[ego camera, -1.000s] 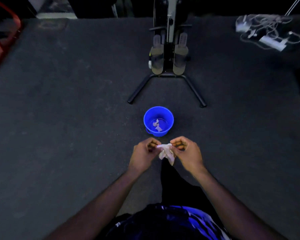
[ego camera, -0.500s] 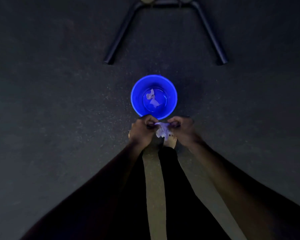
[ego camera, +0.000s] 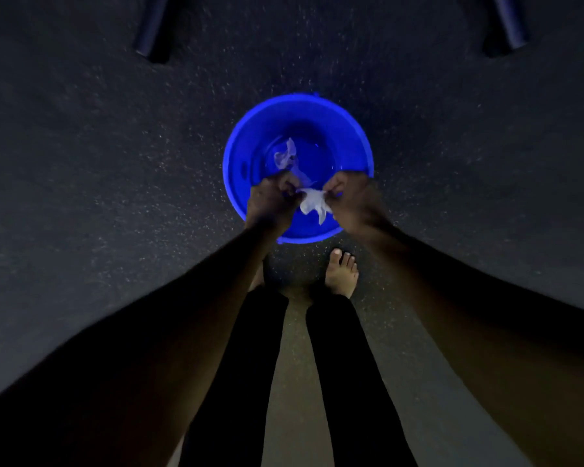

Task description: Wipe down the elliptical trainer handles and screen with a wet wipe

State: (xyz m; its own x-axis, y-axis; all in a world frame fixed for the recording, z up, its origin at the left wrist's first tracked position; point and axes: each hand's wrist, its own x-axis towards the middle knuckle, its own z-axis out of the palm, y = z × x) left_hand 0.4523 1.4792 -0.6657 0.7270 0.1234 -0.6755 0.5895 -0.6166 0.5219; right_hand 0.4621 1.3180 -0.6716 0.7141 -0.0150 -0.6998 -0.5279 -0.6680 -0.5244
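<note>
The floor is dark speckled matting, dimly lit — two dark tube ends of the trainer's base show at the top edge, left and right. A blue bucket stands on the floor just ahead of a bare foot, with a crumpled scrap lying inside it. Over the bucket's near side, the left hand and right hand each pinch an end of the wet wipe, fingers curled on it. Half a second ago the hands held the wipe just short of the bucket's rim — now they are above its opening, and the view sits closer.
</note>
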